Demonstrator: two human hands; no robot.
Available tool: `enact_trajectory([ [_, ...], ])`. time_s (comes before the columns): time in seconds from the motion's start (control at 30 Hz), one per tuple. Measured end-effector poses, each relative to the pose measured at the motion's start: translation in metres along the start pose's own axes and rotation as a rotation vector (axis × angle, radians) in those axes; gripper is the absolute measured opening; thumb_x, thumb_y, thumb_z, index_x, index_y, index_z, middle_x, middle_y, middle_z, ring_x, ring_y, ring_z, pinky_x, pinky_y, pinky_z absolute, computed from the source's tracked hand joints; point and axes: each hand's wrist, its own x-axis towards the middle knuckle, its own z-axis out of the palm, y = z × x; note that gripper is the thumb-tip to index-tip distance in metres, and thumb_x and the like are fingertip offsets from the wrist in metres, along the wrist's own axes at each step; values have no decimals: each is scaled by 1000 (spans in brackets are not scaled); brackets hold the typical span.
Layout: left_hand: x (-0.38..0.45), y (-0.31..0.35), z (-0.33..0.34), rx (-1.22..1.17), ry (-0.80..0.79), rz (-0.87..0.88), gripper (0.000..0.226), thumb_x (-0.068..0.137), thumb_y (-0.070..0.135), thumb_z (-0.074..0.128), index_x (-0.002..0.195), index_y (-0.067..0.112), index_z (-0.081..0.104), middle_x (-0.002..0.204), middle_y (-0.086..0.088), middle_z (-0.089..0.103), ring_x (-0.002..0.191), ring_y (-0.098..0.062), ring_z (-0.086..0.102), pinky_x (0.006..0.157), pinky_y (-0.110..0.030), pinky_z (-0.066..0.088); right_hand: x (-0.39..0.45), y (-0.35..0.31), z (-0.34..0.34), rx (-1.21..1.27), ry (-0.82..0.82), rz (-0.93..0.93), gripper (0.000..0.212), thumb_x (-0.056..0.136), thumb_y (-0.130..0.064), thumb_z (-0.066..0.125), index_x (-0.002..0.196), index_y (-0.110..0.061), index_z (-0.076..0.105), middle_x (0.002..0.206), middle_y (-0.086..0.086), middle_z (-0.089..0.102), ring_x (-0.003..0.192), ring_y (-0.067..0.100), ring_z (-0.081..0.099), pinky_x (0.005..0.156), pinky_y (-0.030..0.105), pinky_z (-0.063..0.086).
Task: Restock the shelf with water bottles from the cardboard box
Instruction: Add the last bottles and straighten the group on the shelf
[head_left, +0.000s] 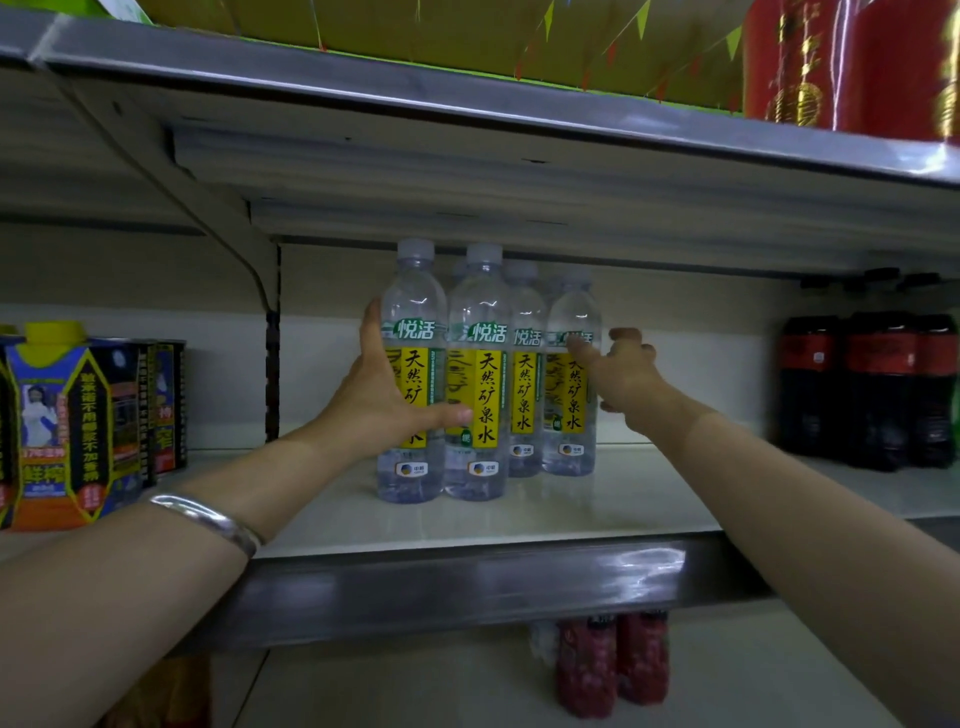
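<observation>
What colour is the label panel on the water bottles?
Yellow with black characters, on the water bottles; head view.

Clear glossy plastic bottles (478, 374); shiny metal shelf edge (467, 582).

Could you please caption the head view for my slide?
Left hand grips a water bottle on the shelf; right hand touches another bottle.

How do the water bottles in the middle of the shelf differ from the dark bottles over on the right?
The water bottles are clear with pale caps and yellow-and-green labels; the dark bottles hold near-black drink and carry red labels. The water bottles stand mid-shelf, the left hand gripping the front-left one and the right hand touching the rightmost; nobody touches the dark bottles at the shelf's right end. Both groups stand upright on the same white shelf.
</observation>
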Motion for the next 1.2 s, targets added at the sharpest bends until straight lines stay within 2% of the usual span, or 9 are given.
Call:
enact_trajectory([
  [0.17, 3, -6, 3, -45, -40, -21, 152, 40, 46, 89, 149, 37, -16, 157, 1, 24, 141, -24, 32, 115, -45, 29, 9, 8, 0, -50, -98, -64, 72, 80, -39, 75, 133, -13, 35, 129, 14, 49, 112, 33, 56, 91, 51, 52],
  [0.43, 5, -11, 3, -76, -51, -32, 151, 36, 48, 87, 149, 38, -12, 154, 2, 31, 137, -22, 37, 114, -47, 32, 16, 10, -4, -41, -185, -81, 53, 87, -30, 70, 128, -11, 43, 119, 11, 60, 105, 30, 61, 80, 43, 55],
  [0.57, 4, -7, 5, -145, -26, -88, 140, 43, 69, 75, 147, 43, -14, 160, 2, 18, 143, -24, 27, 115, -46, 27, 16, 18, -5, 120, -236, -36, 65, 85, -39, 70, 137, -13, 39, 126, 10, 59, 109, 27, 60, 85, 42, 52],
  [0.67, 16, -9, 4, -393, 35, -261, 121, 45, 92, 50, 146, 52, -2, 159, 2, 23, 141, -30, 32, 110, -59, 28, 15, 20, -8, 193, -172, 73, 85, 83, -73, 47, 147, -20, 30, 148, 9, 39, 127, 30, 47, 100, 46, 44],
  [0.73, 27, -19, 1, -565, -27, -366, 124, 34, 103, 42, 145, 52, 22, 152, 0, 39, 133, -32, 44, 103, -66, 33, 17, 15, -9, 296, -162, 183, 81, 90, -72, 30, 151, -20, 24, 155, 10, 29, 137, 32, 36, 109, 49, 36],
  [0.8, 28, -23, -1, -627, -81, -417, 116, 41, 104, 35, 139, 42, 44, 141, -6, 53, 126, -33, 53, 102, -64, 37, 18, 14, -6, 351, -198, 263, 78, 93, -69, 22, 153, -18, 20, 157, 13, 26, 142, 32, 31, 114, 53, 27],
  [0.87, 28, -24, 2, -649, -92, -449, 104, 56, 99, 24, 136, 37, 51, 139, -10, 55, 126, -33, 53, 98, -60, 43, 17, 16, -1, 331, -293, 288, 78, 93, -70, 14, 146, -17, 37, 148, 17, 40, 135, 36, 39, 113, 56, 28],
  [0.97, 28, -23, 5, -664, -140, -495, 102, 64, 95, 16, 139, 34, 47, 141, -13, 52, 126, -35, 52, 80, -47, 52, 14, 18, 4, 379, -373, 269, 79, 94, -69, 7, 105, -16, 65, 107, 15, 63, 103, 33, 58, 106, 54, 39],
  [1.2, 31, -29, -1, -670, -211, -522, 110, 56, 99, 17, 136, 33, 52, 141, -13, 52, 128, -35, 51, 106, -65, 30, 17, 17, 5, 536, -456, 302, 80, 93, -69, 5, 102, -18, 66, 107, 14, 67, 102, 32, 62, 91, 48, 47],
])
